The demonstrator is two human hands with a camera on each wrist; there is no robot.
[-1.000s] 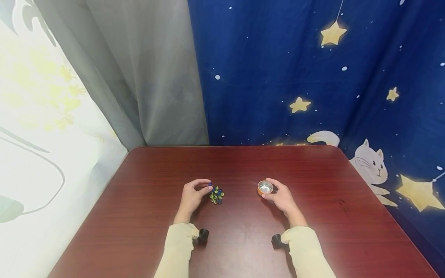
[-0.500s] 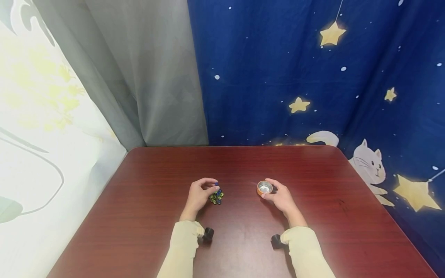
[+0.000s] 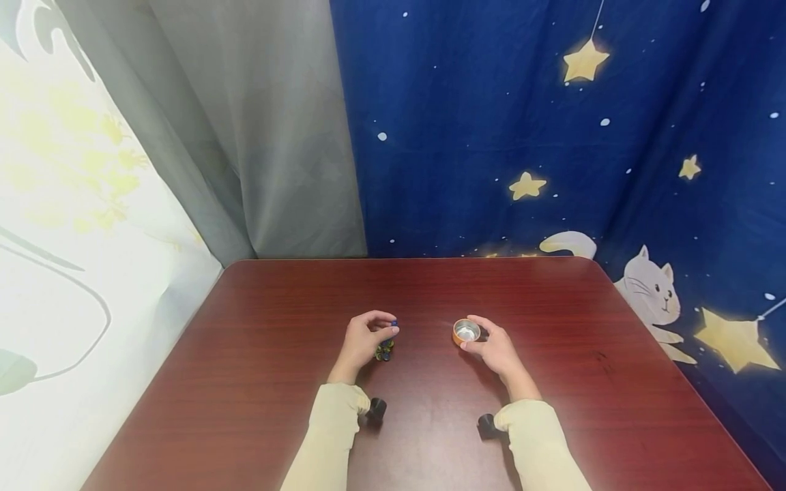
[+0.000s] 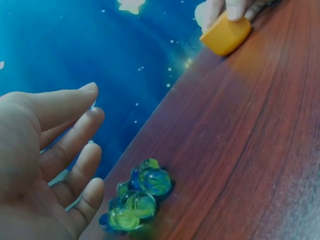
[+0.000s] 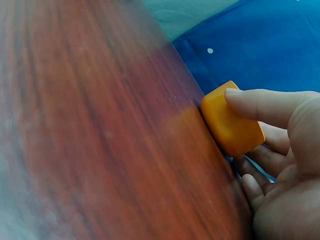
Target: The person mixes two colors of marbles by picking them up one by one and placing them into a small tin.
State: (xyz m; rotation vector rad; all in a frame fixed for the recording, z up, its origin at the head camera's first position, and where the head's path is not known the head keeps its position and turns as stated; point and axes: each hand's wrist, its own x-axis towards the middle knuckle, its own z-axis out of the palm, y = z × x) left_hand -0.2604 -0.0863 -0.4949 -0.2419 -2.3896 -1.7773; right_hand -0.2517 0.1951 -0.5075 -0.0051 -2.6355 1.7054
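Note:
My left hand [image 3: 365,341] pinches a small blue marble [image 3: 394,323] between thumb and fingertips, raised over a small pile of glass marbles [image 4: 142,197]. The pile mixes blue ones with clear ones that have yellow-green swirls. In the head view, the left hand covers part of it. To the right, a small round orange cup [image 3: 464,334] with a silvery metal inside stands on the table. My right hand [image 3: 499,351] grips it around its far side and near rim. From the right wrist, the thumb lies against the orange wall [image 5: 230,122] of the cup.
The dark red wood-grain table [image 3: 295,293] reaches back to a grey curtain [image 3: 301,170] and a blue star-print curtain [image 3: 454,150]. On the left hangs a bright white patterned cloth [image 3: 74,273]. Black wrist cameras are strapped to both sleeves.
Pinching the blue marble, my left hand has moved rightward from the pile's left side to above it, hiding more of the marbles. My right hand and the cup stay in place.

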